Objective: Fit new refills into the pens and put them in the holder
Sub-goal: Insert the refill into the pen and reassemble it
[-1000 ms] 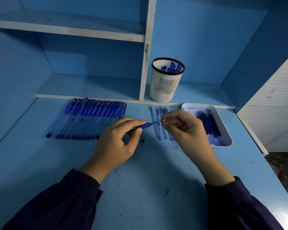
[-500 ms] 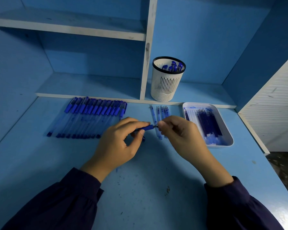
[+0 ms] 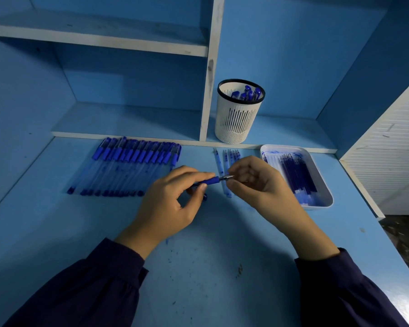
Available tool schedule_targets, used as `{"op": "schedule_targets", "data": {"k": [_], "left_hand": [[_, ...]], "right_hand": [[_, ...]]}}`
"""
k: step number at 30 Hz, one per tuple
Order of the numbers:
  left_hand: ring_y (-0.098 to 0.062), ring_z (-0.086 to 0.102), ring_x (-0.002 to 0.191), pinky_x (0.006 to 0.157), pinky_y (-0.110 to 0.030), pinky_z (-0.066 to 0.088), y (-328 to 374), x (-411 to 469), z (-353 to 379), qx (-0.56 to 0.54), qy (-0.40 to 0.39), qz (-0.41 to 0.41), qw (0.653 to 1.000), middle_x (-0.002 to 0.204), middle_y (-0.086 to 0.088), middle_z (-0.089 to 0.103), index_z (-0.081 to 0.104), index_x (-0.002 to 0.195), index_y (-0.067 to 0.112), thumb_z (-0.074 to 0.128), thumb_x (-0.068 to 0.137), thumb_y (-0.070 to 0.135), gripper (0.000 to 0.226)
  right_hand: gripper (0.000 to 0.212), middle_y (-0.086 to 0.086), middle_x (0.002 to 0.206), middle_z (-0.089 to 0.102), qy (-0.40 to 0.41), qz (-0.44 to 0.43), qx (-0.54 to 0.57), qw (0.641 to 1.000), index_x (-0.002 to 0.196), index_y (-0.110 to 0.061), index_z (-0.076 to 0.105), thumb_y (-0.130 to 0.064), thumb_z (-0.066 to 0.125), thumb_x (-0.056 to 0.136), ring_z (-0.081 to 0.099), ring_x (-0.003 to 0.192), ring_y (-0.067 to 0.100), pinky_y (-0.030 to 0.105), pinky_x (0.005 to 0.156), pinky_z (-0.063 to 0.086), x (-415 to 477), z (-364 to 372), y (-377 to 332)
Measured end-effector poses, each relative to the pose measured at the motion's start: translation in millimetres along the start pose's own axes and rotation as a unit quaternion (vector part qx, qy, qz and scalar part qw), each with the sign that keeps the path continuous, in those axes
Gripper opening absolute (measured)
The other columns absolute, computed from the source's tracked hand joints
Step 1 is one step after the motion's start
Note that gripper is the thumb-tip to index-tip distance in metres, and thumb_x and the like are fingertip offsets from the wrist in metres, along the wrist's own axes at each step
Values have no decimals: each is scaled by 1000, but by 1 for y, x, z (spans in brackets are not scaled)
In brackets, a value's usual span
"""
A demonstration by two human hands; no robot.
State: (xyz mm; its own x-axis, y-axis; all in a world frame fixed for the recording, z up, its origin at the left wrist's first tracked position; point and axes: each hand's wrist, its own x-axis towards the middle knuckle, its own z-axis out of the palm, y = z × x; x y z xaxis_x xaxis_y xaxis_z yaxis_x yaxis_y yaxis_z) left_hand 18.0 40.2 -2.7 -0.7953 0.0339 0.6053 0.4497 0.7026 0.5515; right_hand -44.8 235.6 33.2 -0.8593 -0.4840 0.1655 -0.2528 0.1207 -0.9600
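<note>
In front of the holder [image 3: 240, 119], the grip of the left hand [image 3: 172, 206] pinches a pen [image 3: 210, 181]; the right hand [image 3: 257, 185] pinches its tip.

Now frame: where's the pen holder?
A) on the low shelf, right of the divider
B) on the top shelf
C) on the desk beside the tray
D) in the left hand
A: the holder stands on the low shelf, just right of the white divider and behind the tray.
</note>
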Motion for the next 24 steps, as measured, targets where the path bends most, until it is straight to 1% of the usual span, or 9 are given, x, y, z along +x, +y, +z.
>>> {"op": "schedule_targets", "data": {"k": [2, 5, 9, 12, 14, 16, 18, 21, 24], "left_hand": [[-9, 63, 82, 72, -9, 42, 0, 0, 0, 2, 0, 0, 1000, 98, 6, 67, 72, 117, 13, 62, 94, 12, 25], [-8, 63, 83, 72, -8, 42, 0, 1, -1, -1, 6, -4, 1000, 97, 6, 67, 71, 117, 13, 62, 94, 12, 25], [-8, 62, 81, 71, -8, 41, 1, 1, -1, -1, 3, -1, 1000, 98, 7, 66, 72, 117, 13, 62, 94, 12, 24], [-9, 63, 82, 71, -9, 43, 0, 0, -1, 2, -2, 0, 1000, 98, 7, 66, 71, 117, 14, 62, 95, 13, 24], [-10, 63, 82, 71, -10, 43, 0, 0, -2, 1, -3, -1, 1000, 98, 7, 66, 71, 118, 14, 62, 95, 13, 25], [-10, 63, 82, 71, -9, 42, 0, 0, -1, 1, -6, -3, 1000, 98, 8, 66, 72, 117, 14, 62, 94, 13, 25], [-9, 63, 82, 72, -8, 41, 1, 0, -1, 1, -6, -3, 1000, 98, 8, 66, 72, 117, 14, 62, 94, 12, 25], [-7, 63, 81, 71, -6, 39, 1, 0, -1, 1, -7, 1, 1000, 97, 8, 67, 72, 116, 14, 63, 93, 10, 25], [-7, 63, 80, 70, -7, 39, 0, 0, 0, -2, -6, 5, 1000, 97, 7, 67, 72, 116, 14, 63, 93, 10, 25]], "right_hand": [[6, 1, 73, 63, -5, -4, -10, 1000, 93, -5, 63, -2, 66, 88, 58, 62, 8, 13, 60, 43, 0, 0, 1], [9, 2, 72, 66, -4, -2, -38, 999, 90, -7, 65, -16, 66, 89, 60, 64, 8, 16, 62, 46, 0, 0, 1], [16, 7, 83, 65, -12, -5, 24, 1000, 99, -9, 64, -1, 68, 85, 63, 74, 13, 19, 69, 50, -1, -1, -2], [6, 1, 72, 67, -6, -8, -32, 999, 94, -8, 67, -10, 68, 87, 61, 64, 8, 15, 64, 47, -1, 1, 0], [10, 1, 75, 68, 4, 5, -20, 1000, 94, -10, 67, -14, 70, 85, 63, 66, 8, 16, 65, 49, 0, 2, -1], [15, 3, 80, 68, 6, 10, 21, 1000, 97, -10, 66, -5, 71, 84, 63, 71, 10, 17, 67, 49, -1, 1, -1], [11, 4, 76, 67, 4, -2, 11, 1000, 95, -7, 67, -2, 68, 85, 62, 67, 8, 15, 65, 48, -1, 0, -3], [9, 4, 69, 68, 9, -5, -36, 999, 88, -6, 69, -15, 67, 88, 60, 62, 6, 12, 61, 46, -2, 1, -6], [11, 6, 80, 70, 12, 8, 13, 1000, 94, -8, 68, -4, 70, 84, 64, 70, 8, 13, 64, 47, -2, 1, -4]]}}
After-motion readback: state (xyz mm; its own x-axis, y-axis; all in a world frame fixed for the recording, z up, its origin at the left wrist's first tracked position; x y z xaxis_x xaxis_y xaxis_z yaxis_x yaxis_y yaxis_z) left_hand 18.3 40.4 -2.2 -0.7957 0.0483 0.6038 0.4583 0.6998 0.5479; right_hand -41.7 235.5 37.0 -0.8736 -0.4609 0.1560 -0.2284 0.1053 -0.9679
